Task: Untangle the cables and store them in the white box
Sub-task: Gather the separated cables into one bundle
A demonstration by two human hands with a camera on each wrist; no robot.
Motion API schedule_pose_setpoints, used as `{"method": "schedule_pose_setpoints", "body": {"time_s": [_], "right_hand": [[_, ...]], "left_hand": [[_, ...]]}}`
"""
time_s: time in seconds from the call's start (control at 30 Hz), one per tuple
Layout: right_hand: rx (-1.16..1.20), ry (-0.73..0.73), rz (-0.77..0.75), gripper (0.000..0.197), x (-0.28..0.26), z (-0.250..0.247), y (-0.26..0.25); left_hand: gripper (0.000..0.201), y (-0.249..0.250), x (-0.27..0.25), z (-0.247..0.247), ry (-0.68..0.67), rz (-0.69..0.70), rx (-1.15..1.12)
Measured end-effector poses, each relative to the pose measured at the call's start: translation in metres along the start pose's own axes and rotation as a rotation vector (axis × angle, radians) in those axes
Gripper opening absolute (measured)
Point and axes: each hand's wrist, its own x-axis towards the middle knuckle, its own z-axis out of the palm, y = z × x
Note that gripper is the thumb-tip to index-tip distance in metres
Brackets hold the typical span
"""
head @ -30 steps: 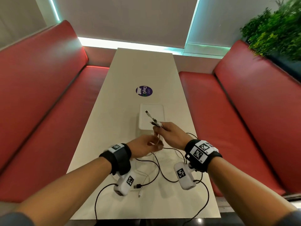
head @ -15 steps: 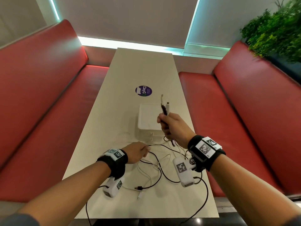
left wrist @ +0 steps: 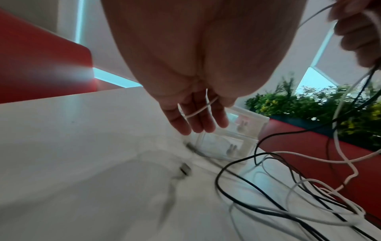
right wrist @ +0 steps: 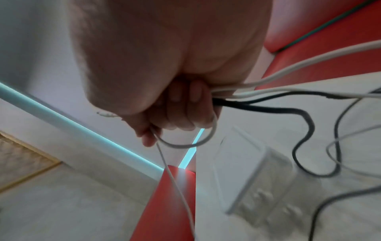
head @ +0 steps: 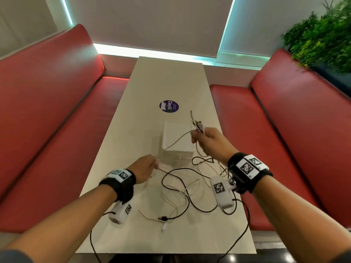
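Observation:
A tangle of black and white cables (head: 186, 192) lies on the table (head: 133, 130) in front of the closed white box (head: 176, 141). My right hand (head: 207, 141) is raised beside the box's right edge, fingers curled round a bundle of black and white cable ends (head: 197, 126) that stick up; the right wrist view shows the fist (right wrist: 181, 110) round them. My left hand (head: 146, 168) is low, left of the box, with a thin white cable (left wrist: 198, 110) caught across its fingers. A taut white strand (head: 176, 141) runs from the right hand down over the box. A black plug (head: 163, 218) lies near me.
A round purple sticker (head: 169, 106) sits beyond the box. Red benches (head: 57, 130) flank the narrow table, with a green plant (head: 322, 38) at the back right. Black leads from the wrist cameras (head: 245, 230) trail over the table's near edge.
My right hand has lifted the cable ends up and to the right, away from the left. My left hand has dropped back to the left, near the table, drawing the white cable out.

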Motion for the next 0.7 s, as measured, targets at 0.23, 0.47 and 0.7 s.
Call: {"method": "schedule_pose_setpoints", "body": {"time_s": [0.23,0.47,0.7], "right_hand": [[-0.409,-0.219,-0.041,0.034,-0.002,0.034,0.019],[-0.215,-0.245,0.002,0.042,-0.001,0.043,0.023],[-0.262,0.049,-0.111,0.022,-0.004,0.053,0.028]], "left_hand": [[0.043,0.053,-0.005,-0.008,0.126,0.042,-0.753],[0.04,0.084,0.001,-0.021,0.08,-0.069,-1.433],[0.04,0.082,0.002,-0.026,-0.048,-0.075,-1.479]]}}
